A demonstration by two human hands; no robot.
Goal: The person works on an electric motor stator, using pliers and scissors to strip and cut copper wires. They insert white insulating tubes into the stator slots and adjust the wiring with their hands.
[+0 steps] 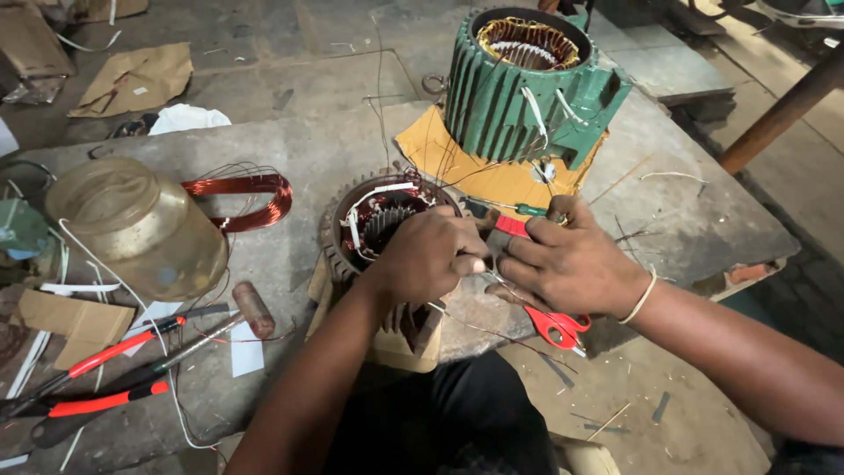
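A small rusty motor stator [380,220] with copper windings and white sleeving lies on the stone bench [299,149] in front of me. My left hand [431,255] rests on its right rim with fingers pinched on a thin wire. My right hand [567,259] is beside it, fingers curled around a red strip [510,226] and thin wires. Red-handled scissors [556,325] lie under my right wrist. A green-handled screwdriver [532,209] lies just above my right hand.
A large green stator [527,84] stands on yellow card at the back. A copper wire coil [251,195] and a cloudy plastic jar [132,224] lie left. Red-handled pliers [97,378] and white paper strips lie at the lower left. A brown post [782,110] rises right.
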